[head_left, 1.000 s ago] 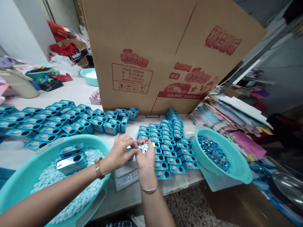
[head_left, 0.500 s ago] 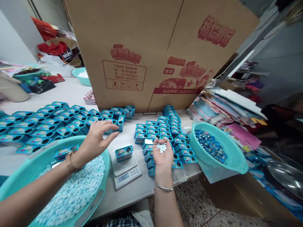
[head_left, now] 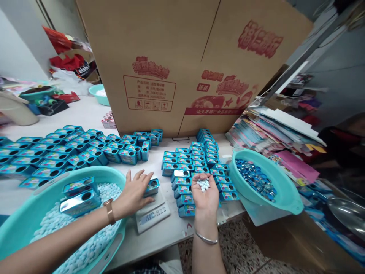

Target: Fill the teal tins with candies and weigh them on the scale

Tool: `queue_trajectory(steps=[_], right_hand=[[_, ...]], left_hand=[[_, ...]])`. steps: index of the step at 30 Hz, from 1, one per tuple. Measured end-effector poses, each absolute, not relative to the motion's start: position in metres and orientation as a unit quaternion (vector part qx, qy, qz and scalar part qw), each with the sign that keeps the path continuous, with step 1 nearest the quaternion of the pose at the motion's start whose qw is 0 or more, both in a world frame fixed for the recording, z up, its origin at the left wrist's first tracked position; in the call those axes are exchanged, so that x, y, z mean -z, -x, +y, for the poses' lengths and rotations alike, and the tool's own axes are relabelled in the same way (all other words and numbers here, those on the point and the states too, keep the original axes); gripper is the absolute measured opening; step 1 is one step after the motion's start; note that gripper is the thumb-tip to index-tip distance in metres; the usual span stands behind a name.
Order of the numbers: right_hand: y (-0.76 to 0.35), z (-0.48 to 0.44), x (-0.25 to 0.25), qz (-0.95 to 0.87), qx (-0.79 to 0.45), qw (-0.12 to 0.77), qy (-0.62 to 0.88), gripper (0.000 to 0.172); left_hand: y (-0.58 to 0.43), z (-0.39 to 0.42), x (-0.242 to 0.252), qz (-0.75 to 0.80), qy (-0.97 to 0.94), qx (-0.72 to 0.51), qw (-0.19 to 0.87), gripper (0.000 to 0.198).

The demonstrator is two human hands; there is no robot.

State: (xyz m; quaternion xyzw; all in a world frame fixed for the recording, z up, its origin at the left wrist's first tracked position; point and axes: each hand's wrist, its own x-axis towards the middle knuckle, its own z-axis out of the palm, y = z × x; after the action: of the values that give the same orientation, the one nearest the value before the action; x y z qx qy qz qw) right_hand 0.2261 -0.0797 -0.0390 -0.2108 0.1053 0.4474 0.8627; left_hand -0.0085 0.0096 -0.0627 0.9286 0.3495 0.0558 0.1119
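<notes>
My left hand (head_left: 136, 194) has its fingers spread around the near-left side of a blue tin (head_left: 153, 186) that stands on a white digital scale (head_left: 154, 219); whether they touch it I cannot tell. In the cupped palm of my right hand (head_left: 205, 201) lies a small heap of white and pale blue candies (head_left: 203, 185). Under my left forearm is a turquoise basin (head_left: 119, 243) full of the same candies, with two blue tins (head_left: 80, 203) lying on them. Beneath and beside my right hand stand rows of blue tins (head_left: 186, 189).
Many more tins with round openings (head_left: 54, 154) cover the table's left. A turquoise bowl (head_left: 288, 190) of shiny blue lids sits at the right edge. A large cardboard box (head_left: 182, 49) blocks the back. Stacked printed cards (head_left: 285, 129) lie behind the bowl.
My left hand has moved down and right, from above the tins at the back to the tin on the scale. My right hand shifted slightly right and down, still bearing candies.
</notes>
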Motion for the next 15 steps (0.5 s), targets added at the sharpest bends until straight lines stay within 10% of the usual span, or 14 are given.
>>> queue_trajectory(steps=[15], right_hand=[[-0.276, -0.105, 0.06, 0.172, -0.417, 0.875, 0.176, 0.009]], left_hand=[[-0.09, 0.145, -0.044, 0.335, -0.917, -0.209, 0.05, 0.062]])
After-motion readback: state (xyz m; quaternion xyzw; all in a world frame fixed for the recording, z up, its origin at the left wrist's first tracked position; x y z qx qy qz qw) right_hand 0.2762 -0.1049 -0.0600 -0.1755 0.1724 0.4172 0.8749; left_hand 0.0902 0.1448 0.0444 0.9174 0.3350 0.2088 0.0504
